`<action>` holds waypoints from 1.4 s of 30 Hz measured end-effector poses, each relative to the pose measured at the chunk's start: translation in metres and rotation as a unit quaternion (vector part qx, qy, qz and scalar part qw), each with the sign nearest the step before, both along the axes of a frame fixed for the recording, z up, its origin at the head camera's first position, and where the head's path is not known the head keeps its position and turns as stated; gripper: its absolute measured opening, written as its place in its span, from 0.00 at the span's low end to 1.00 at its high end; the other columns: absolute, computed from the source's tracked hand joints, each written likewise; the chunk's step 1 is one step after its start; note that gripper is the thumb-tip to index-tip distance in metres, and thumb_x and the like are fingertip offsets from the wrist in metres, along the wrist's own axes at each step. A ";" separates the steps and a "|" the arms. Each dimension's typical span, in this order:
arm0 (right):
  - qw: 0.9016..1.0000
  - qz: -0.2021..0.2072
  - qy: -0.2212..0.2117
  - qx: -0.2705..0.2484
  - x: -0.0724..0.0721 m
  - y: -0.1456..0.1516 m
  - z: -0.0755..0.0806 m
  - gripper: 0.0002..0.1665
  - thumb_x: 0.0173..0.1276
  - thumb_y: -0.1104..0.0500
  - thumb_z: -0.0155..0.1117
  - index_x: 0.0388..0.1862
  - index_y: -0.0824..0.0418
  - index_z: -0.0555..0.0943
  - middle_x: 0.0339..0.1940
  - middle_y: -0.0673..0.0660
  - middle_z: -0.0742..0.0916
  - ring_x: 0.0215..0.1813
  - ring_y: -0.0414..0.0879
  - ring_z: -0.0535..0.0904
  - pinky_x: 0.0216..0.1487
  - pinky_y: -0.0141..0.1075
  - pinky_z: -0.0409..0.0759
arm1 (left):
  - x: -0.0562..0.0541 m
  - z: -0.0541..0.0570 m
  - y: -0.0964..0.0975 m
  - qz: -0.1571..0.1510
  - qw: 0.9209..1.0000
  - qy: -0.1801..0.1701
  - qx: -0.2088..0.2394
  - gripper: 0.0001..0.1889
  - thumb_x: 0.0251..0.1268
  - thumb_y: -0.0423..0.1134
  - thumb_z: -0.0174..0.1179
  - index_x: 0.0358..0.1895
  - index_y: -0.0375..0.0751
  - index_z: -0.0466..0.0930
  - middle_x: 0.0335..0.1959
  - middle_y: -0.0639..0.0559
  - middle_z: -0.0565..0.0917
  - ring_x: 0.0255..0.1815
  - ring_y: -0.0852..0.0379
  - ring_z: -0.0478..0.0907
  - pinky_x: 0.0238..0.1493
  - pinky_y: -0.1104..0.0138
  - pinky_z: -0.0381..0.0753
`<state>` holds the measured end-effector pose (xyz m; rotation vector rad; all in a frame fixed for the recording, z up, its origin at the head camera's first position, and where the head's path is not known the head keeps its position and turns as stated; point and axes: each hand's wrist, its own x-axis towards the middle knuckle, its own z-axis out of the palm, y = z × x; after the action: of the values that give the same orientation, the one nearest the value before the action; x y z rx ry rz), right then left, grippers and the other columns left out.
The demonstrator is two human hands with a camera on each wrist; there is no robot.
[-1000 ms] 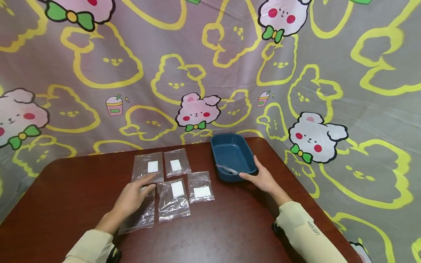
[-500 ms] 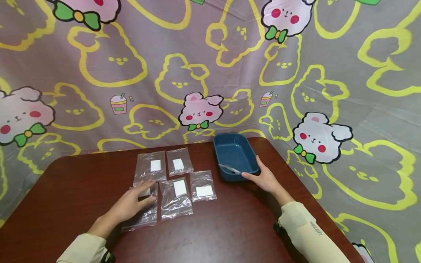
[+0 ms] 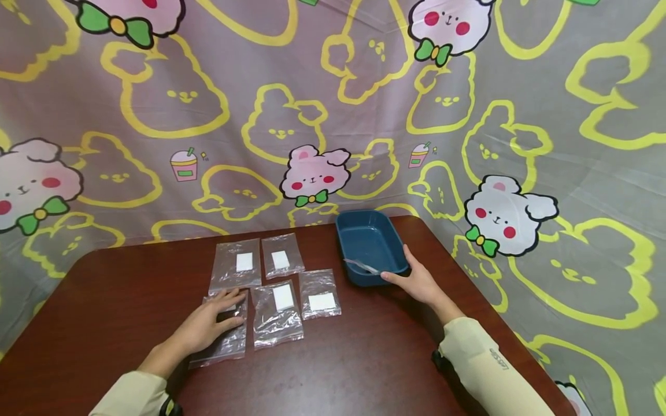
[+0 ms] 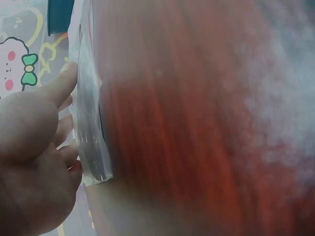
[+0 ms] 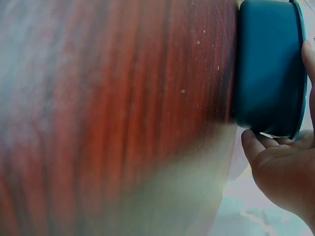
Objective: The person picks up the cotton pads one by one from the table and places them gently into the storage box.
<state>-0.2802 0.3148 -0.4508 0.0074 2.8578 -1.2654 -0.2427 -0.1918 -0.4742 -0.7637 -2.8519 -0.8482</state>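
My left hand (image 3: 205,323) rests over the lower-left clear zip bag (image 3: 231,346), fingers extended across its upper part and covering most of the white piece inside. In the left wrist view the bag (image 4: 91,132) lies seen edge-on beside the fingers. My right hand (image 3: 416,282) grips the near right corner of a blue plastic tub (image 3: 370,281), thumb at the rim and fingers along the outside. Next to that thumb, a thin strip of clear plastic (image 3: 362,266) sticks up over the tub's near rim. The right wrist view shows the tub's outer wall (image 5: 270,64) against the hand.
Several more clear bags, each with a white rectangle, lie flat: one at the upper left (image 3: 225,260), one at the upper middle (image 3: 289,245), one at the lower middle (image 3: 270,329) and one at the right (image 3: 317,283). A patterned curtain (image 3: 312,86) hangs behind the brown table (image 3: 130,289).
My left hand has drawn back slightly from the upper-left bag and settled onto the lower-left one, fingers spreading over it. My right hand and the tub have stayed in place.
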 end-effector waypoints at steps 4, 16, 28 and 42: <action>1.000 -0.001 -0.001 0.001 0.001 -0.001 0.001 0.71 0.60 0.29 0.69 0.84 0.59 0.38 0.82 0.67 0.54 0.77 0.68 0.55 0.71 0.64 0.59 | -0.001 -0.002 0.000 0.006 1.000 -0.004 -0.004 0.29 0.67 0.46 0.66 0.69 0.39 0.75 0.72 0.36 0.70 0.74 0.28 0.58 0.66 0.33 0.59; 1.000 -0.004 0.000 -0.001 0.001 -0.001 0.000 0.71 0.60 0.30 0.70 0.84 0.57 0.38 0.81 0.67 0.55 0.77 0.66 0.56 0.72 0.63 0.59 | 0.001 -0.003 0.002 0.018 1.000 0.009 0.000 0.25 0.65 0.41 0.68 0.64 0.36 0.79 0.70 0.36 0.72 0.73 0.28 0.60 0.66 0.33 0.58; 1.000 -0.006 -0.001 -0.005 0.003 -0.002 0.001 0.71 0.60 0.30 0.70 0.84 0.57 0.38 0.82 0.67 0.55 0.76 0.67 0.56 0.71 0.63 0.59 | 0.002 -0.003 0.002 0.014 0.999 0.028 0.008 0.18 0.67 0.32 0.65 0.60 0.35 0.83 0.67 0.36 0.75 0.70 0.28 0.64 0.67 0.35 0.60; 1.000 -0.002 0.002 -0.007 0.005 -0.003 0.003 0.71 0.60 0.30 0.70 0.84 0.58 0.38 0.82 0.67 0.54 0.77 0.67 0.55 0.71 0.64 0.58 | 0.001 -0.003 0.001 0.022 0.998 0.049 0.041 0.14 0.67 0.28 0.64 0.54 0.37 0.87 0.59 0.39 0.82 0.66 0.31 0.71 0.63 0.36 0.66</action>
<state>-0.2757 0.3122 -0.4476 0.0100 2.8543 -1.2872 -0.2418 -0.1903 -0.4768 -0.7085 -2.7209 -0.8897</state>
